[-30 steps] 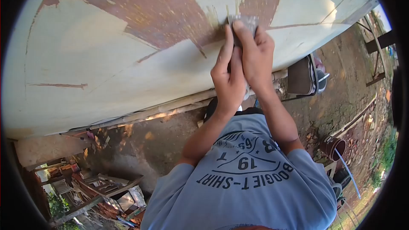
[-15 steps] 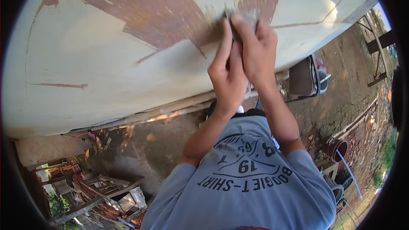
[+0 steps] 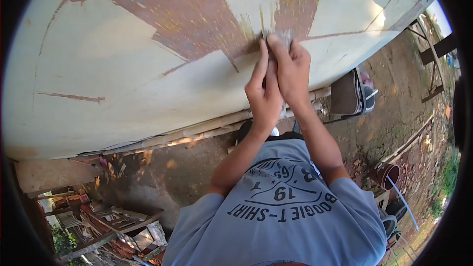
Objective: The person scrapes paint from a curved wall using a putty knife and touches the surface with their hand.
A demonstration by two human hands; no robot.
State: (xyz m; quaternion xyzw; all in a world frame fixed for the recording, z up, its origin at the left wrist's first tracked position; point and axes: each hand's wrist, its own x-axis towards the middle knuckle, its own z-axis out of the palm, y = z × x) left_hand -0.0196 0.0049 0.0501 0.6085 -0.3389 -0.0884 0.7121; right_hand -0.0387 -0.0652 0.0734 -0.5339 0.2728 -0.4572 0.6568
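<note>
Scraper (image 3: 285,34) is up against the panel (image 3: 123,81), looks touching, at the near end of the panel's brown bands (image 3: 187,19); both hands closed round it — L hand (image 3: 264,96) & R hand (image 3: 294,71) pressed together on the panel's near side, digits reaching up its flat face. Prob. light, stiff, not fragile; thin edge may be sharp. Lower part's hidden, can't tell its shape — best held there, w/ fingertips flat behind the edge

Wood pile (image 3: 109,237) – lwr L; reddish bucket (image 3: 378,173) w/ blue pole (image 3: 405,206) – R
</note>
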